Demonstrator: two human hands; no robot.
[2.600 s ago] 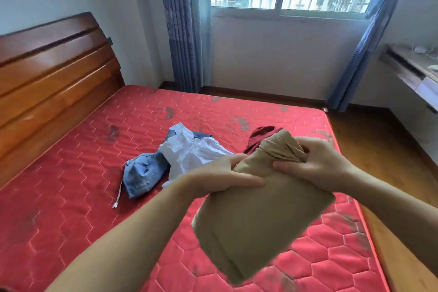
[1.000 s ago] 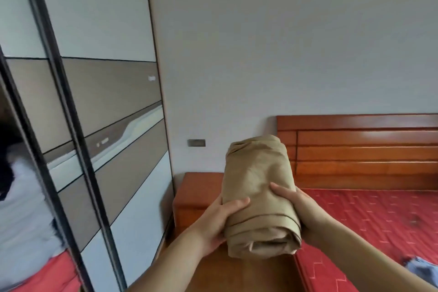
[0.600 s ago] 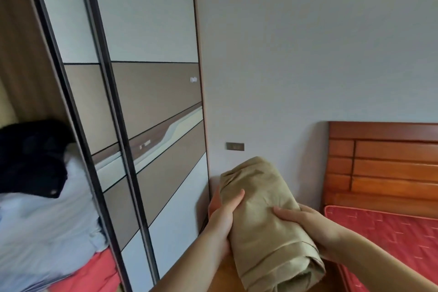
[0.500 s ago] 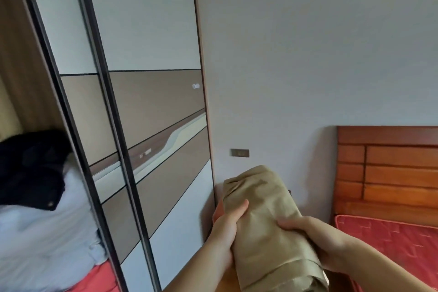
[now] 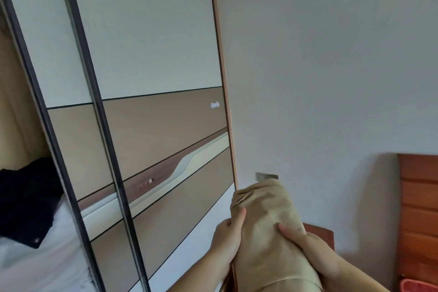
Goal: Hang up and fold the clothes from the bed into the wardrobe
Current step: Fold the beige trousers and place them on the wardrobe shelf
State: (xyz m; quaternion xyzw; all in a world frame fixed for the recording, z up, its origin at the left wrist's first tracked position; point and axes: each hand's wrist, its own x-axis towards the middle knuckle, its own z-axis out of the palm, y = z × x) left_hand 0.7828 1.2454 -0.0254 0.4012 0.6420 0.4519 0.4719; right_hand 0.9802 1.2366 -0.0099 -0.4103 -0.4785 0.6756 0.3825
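A folded tan garment is held upright at lower centre, its lower end cut off by the frame edge. It is gripped on one side by the left hand, thumb laid across the cloth, and on the other by the right hand, fingers curled round it; the palms are hidden. A wooden nightstand is glimpsed behind the bundle, mostly covered. The wardrobe sliding door is seen at left; beyond its edge, black clothing lies on white clothing, partly hidden. A headboard and a corner of red mattress are cut off at right.
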